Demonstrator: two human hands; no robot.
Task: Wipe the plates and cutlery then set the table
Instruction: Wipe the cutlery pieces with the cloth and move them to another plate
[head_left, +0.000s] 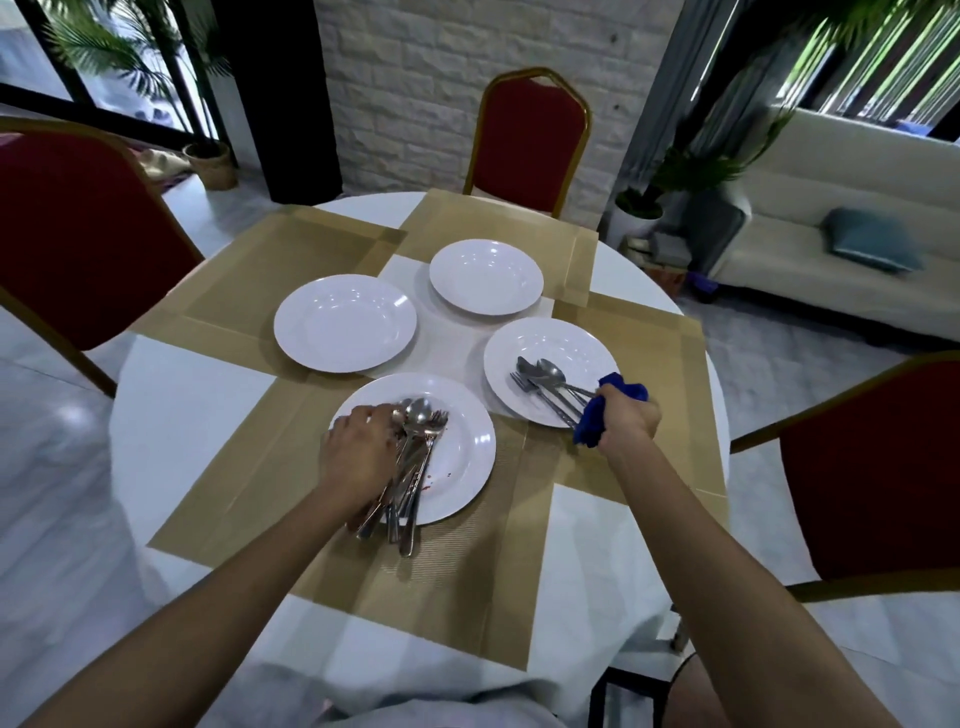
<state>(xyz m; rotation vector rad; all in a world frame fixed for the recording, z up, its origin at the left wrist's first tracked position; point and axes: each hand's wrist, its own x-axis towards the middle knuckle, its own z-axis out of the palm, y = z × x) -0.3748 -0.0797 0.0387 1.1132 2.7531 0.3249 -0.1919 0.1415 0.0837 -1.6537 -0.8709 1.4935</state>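
Two bare forearms reach in over the near edge of a round table draped in a white cloth (182, 395), where four tan woven placemats (249, 467) form a cross.

The left hand (358, 452) lies on a bundle of stainless steel spoons, forks and knives (415, 467), its fingers curled round them. The bundle is heaped on the round white plate nearest the near edge (467, 467), with the handles overhanging the rim. A few small reddish specks show on this plate.

The right hand (628, 418) is closed tight round a crumpled blue cloth (597, 415) at the near rim of a second white plate toward the right edge (550, 343). One fork, knife and spoon (545, 382) lie on that plate, their handle ends meeting the cloth. Whether the hand also pinches them cannot be told.

Two more white plates, one toward the left edge (345, 322) and one toward the far edge (485, 278), carry nothing.

The step in hand looks like wiping cutlery in batches: one set appears done, and the pile is yet to be cleaned. The next move likely calls for drawing a few pieces from the bundle and bringing the cloth to them without scattering the rest.
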